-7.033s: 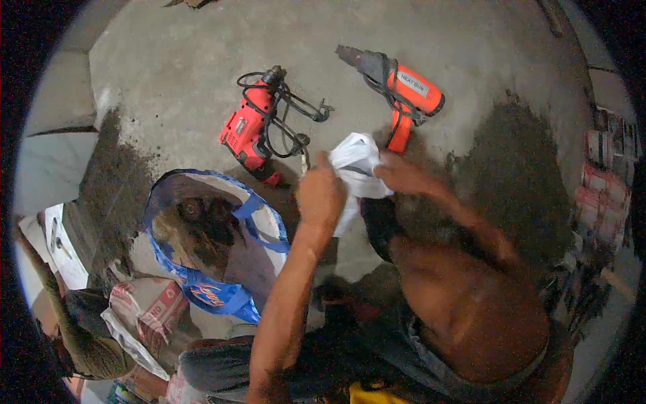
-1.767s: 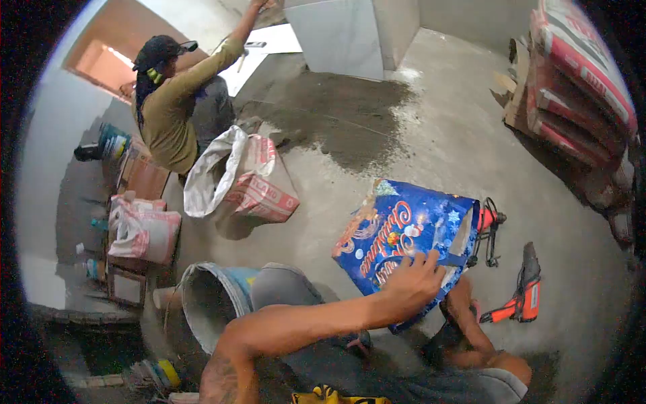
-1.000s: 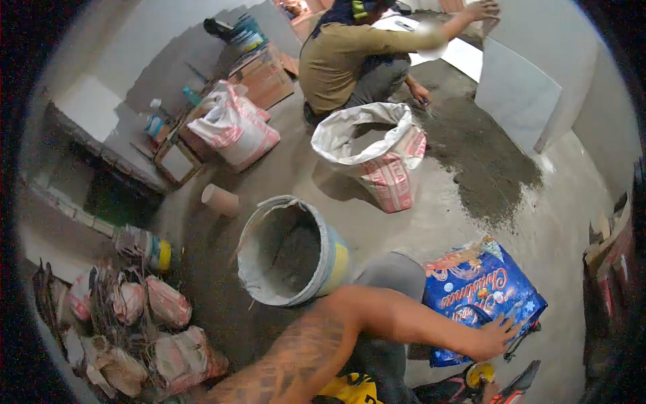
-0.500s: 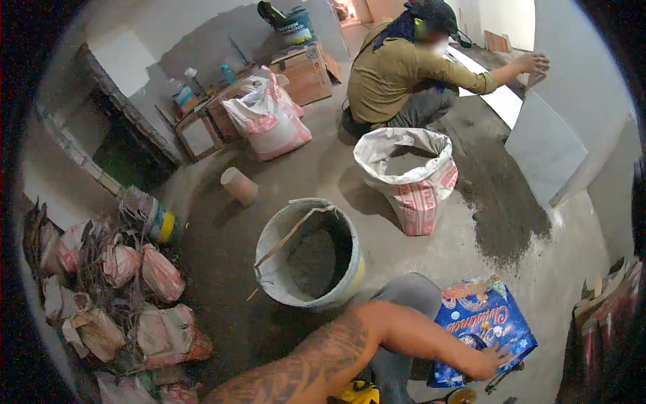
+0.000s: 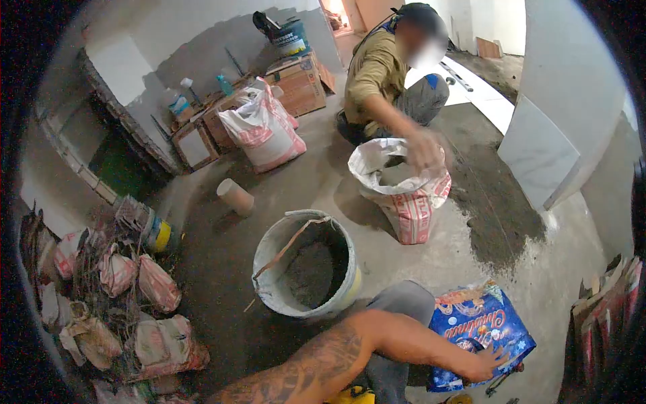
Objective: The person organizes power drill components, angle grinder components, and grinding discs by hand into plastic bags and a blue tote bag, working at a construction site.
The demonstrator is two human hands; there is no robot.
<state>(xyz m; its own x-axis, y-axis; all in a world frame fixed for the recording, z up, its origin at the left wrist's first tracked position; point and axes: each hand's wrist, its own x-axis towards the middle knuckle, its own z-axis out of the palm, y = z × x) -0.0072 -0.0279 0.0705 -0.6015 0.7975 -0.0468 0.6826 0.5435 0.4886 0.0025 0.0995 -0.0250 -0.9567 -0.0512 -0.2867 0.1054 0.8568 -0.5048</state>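
A tattooed forearm crosses the bottom of the view, and its hand, my left hand (image 5: 486,363), rests on a blue bag with Christmas print (image 5: 481,326), fingers spread. My knee in grey trousers (image 5: 407,299) is beside the bag. Left of the knee stands a bucket (image 5: 306,262) with dark grey material inside and a handle across its rim. Behind it is an open white and red sack (image 5: 410,209). My right hand is out of view. Something yellow (image 5: 351,396) shows at the bottom edge.
A co-worker (image 5: 383,81) squats behind the sack, one hand over its opening. Grey tile panels (image 5: 538,148) lean at right, beside dark mortar (image 5: 498,229). A cylinder (image 5: 235,197), a full sack (image 5: 266,131) and cardboard boxes (image 5: 296,84) are at back left; bundled bags (image 5: 158,286) lie left.
The co-worker has turned toward the open sack and moved a hand from the leaning panel to above the sack's mouth. My left hand stays on the blue bag.
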